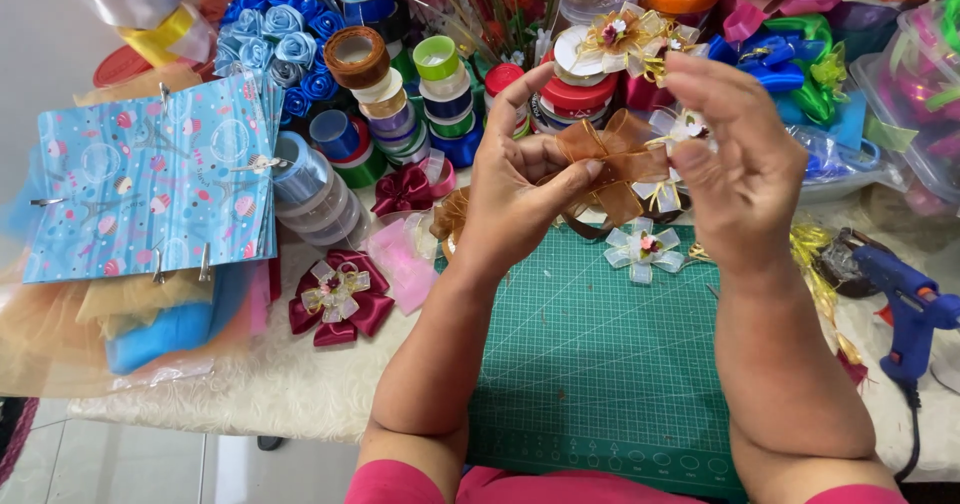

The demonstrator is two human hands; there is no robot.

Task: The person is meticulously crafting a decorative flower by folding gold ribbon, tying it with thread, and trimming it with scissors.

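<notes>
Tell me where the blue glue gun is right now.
In the head view the blue glue gun lies at the far right on the table, just right of the green cutting mat and beyond the right hand.

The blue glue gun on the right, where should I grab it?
Grab the blue plastic glue gun by its handle, the thick part pointing down toward the table edge where the black cord comes out. Come from the near side, probably with the right hand, which is closer. Its nozzle end points left toward the gold ribbon scraps, so keep fingers away from there.
</notes>
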